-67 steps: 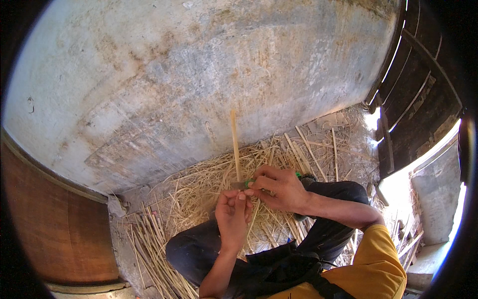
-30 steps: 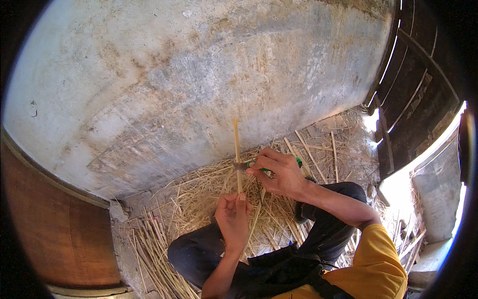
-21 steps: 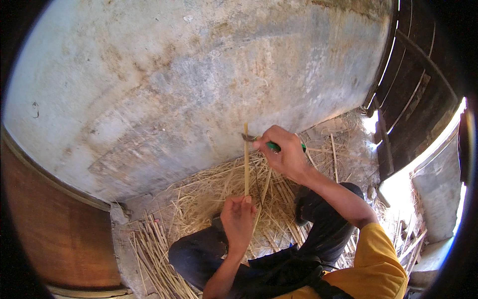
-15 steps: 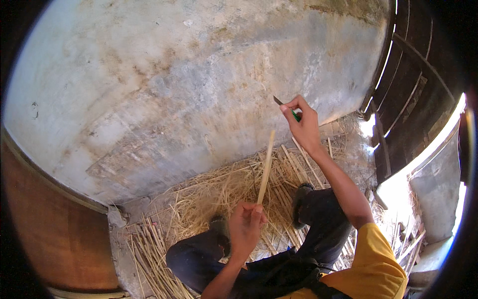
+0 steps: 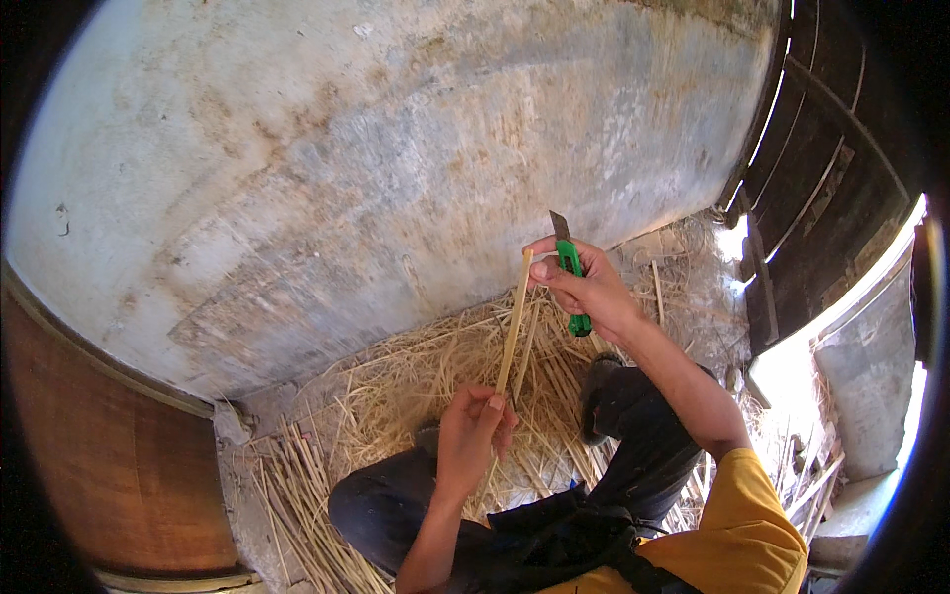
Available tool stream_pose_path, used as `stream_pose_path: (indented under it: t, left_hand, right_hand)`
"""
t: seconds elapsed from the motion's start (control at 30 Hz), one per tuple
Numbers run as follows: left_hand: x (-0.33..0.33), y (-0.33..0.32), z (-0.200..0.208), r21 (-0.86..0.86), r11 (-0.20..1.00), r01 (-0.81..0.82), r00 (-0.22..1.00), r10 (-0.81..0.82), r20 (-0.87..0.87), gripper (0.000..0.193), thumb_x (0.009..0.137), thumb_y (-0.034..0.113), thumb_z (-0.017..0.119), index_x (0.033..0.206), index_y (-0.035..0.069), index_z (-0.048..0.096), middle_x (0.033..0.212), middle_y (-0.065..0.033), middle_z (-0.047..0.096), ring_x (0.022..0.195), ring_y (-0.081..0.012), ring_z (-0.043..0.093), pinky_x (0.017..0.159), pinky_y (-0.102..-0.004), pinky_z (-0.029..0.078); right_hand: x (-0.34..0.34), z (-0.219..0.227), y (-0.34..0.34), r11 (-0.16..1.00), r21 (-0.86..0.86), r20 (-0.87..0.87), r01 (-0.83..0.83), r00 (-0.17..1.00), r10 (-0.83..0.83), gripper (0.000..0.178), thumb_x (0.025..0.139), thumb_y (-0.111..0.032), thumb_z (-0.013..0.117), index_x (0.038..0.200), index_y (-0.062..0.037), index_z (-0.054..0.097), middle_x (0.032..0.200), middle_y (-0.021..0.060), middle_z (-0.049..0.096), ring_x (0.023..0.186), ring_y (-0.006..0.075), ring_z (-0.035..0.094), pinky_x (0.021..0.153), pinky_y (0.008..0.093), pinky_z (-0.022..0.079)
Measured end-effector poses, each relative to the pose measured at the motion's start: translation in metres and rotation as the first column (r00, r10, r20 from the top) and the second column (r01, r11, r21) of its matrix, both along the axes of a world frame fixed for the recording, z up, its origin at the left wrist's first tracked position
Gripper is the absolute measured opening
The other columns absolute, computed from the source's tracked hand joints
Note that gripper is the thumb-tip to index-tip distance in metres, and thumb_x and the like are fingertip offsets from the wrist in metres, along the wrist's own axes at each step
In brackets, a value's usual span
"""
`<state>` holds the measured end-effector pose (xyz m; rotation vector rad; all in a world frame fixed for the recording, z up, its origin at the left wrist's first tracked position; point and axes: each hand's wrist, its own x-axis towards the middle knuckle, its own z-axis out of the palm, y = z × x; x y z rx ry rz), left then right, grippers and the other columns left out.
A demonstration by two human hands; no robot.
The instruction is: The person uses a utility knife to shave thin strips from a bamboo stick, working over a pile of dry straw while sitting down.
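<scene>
My left hand (image 5: 473,436) is closed, pinching the lower part of a thin, pale yellow strip (image 5: 513,332) that looks like split bamboo. The strip stands almost upright, leaning slightly right. At its top end the thumb and forefinger of my right hand (image 5: 599,292) meet the strip. The same hand keeps a green utility knife (image 5: 570,267) against its fingers, with the dark blade out and pointing up, away from the strip. A second thin sliver shows just right of the strip; whether it is joined to it I cannot tell.
Loose shavings (image 5: 426,371) and strips cover the floor between my legs and the stained wall (image 5: 396,198). A bundle of long strips (image 5: 307,495) lies at my left. A brown panel (image 5: 109,436) stands far left, dark boards (image 5: 821,148) at the right.
My right hand has come down and turned, bringing the knife's green handle into view, and its fingers now touch the strip's top. The left hand has shifted slightly left with the strip.
</scene>
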<state>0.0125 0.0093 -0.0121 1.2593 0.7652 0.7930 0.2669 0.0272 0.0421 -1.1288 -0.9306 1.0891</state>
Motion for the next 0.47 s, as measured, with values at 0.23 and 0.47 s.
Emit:
stream_pose_path:
  t: [0.23,0.47]
  left_hand:
    - [-0.0002,0.0010,0.0039,0.129,0.991,-0.036,0.994,0.049,-0.100,0.015,0.104,0.012,0.062,0.117,0.004,0.059,0.073,-0.0015,0.061,0.060,-0.0065,0.055,0.050,-0.0234,0.041]
    - [-0.0009,0.0010,0.0016,0.136,0.988,-0.068,0.996,0.074,-0.040,0.012,0.102,0.011,0.066,0.113,0.005,0.063,0.074,-0.0022,0.066,0.068,-0.0078,0.060,0.059,-0.0249,0.045]
  right_hand:
    - [-0.0107,0.0079,-0.0079,1.000,0.019,-0.034,0.006,0.999,-0.006,0.023,0.096,-0.013,0.071,0.116,-0.0054,0.063,0.074,-0.0023,0.058,0.049,0.0018,0.037,0.046,0.0219,0.026]
    - [-0.0092,0.0034,-0.0078,1.000,0.021,-0.021,0.005,1.000,-0.005,0.028,0.096,-0.013,0.071,0.121,-0.0043,0.060,0.069,-0.0055,0.052,0.049,0.0021,0.036,0.046,0.0233,0.026]
